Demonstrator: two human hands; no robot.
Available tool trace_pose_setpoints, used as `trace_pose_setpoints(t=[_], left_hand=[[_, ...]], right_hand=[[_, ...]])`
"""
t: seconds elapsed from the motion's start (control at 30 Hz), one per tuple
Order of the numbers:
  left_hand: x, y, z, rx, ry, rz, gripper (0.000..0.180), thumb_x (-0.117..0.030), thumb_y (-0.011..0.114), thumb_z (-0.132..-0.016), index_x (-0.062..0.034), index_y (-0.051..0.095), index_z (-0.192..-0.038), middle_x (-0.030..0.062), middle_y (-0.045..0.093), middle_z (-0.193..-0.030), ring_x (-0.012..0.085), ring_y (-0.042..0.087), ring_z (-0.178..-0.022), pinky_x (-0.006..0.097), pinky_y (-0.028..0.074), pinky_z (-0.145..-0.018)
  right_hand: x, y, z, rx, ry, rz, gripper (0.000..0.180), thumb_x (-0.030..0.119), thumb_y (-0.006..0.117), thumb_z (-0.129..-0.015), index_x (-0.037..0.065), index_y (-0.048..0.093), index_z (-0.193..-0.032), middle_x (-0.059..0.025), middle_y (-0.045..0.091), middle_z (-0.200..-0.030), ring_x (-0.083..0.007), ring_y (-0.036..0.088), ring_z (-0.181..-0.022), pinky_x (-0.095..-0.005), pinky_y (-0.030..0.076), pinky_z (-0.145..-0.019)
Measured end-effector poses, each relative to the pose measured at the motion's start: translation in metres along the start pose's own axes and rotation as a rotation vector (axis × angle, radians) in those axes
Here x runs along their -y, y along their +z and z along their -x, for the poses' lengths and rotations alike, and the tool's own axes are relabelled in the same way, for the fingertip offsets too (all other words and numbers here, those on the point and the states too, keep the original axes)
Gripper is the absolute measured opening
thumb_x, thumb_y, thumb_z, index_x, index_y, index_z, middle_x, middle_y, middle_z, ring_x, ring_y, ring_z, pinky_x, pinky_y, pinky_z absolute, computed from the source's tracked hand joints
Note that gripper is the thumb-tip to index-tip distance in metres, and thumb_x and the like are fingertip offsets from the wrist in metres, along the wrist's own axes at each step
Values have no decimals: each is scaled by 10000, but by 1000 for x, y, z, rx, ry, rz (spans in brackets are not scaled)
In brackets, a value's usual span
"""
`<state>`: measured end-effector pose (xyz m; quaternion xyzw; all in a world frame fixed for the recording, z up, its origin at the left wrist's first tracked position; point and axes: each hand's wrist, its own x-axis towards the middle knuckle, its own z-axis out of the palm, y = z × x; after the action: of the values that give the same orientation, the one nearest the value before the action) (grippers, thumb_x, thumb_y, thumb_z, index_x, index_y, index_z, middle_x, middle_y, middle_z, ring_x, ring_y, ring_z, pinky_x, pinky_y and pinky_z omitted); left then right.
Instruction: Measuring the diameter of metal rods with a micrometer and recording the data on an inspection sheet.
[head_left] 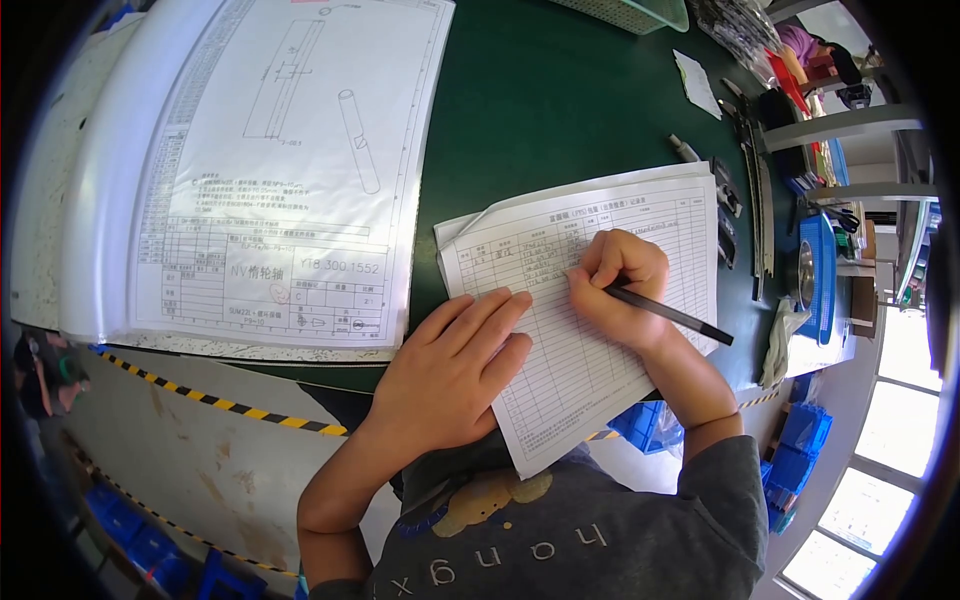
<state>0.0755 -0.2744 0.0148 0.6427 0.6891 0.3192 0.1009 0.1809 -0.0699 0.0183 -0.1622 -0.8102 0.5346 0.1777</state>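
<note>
My right hand [622, 290] grips a black pen [680, 318], its tip end at the upper part of a printed form [590, 370]. Handwriting fills some of the form's upper rows, partly covered by that hand. Flat on the form's left side lies my left hand [455, 370], fingers stretched out and nothing in them. The form tops a small stack of paper and hangs over the table's near edge. Left of it, an open binder [110, 190] shows a technical drawing [290, 200] of a long rod in a clear sleeve.
The green table [560, 100] carries a light green basket [630, 12] at its far edge. Calipers [728, 190], long metal tools [757, 200] and a white paper slip [697, 84] lie at right. Beyond are a blue basket [818, 280] and blue bins [800, 445]. Striped tape [220, 400] marks the floor.
</note>
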Motion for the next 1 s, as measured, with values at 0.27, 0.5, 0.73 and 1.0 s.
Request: trace_pose_setpoints(t=[0.27,0.5,0.73,1.0], left_hand=[[0,0,0,-4,-1,7,369,-180,665,-663,-57,577,-1000,124,504,-1305,295,492,-1197,430,390,-982],[0,0,-1,5,3,-14,382,-177,668,-647,-63,576,-999,117,507,-1300,296,495,-1191,429,392,-981],[0,-1,-1,7,7,-18,365,-177,655,-662,-46,578,-994,131,505,-1295,295,493,-1188,420,392,-981],[-1,-3,-3,-8,14,-21,379,-193,670,-655,-51,577,-994,128,519,-1283,310,511,-1166,430,405,-964]], right_hand=[[-1,-2,0,53,-16,30,288,-48,650,-712,67,409,-603,-10,506,-605,-65,423,-527,-216,341,-480],[-5,-9,0,8,-38,-20,293,-48,646,-707,73,400,-604,-10,503,-598,-61,414,-517,-221,334,-474],[-8,-14,0,7,-27,11,300,-45,650,-705,73,394,-599,-10,502,-598,-60,423,-524,-220,338,-477],[-3,-14,0,36,-18,59,295,-43,648,-702,62,395,-592,-17,498,-591,-70,428,-514,-223,343,-474]])
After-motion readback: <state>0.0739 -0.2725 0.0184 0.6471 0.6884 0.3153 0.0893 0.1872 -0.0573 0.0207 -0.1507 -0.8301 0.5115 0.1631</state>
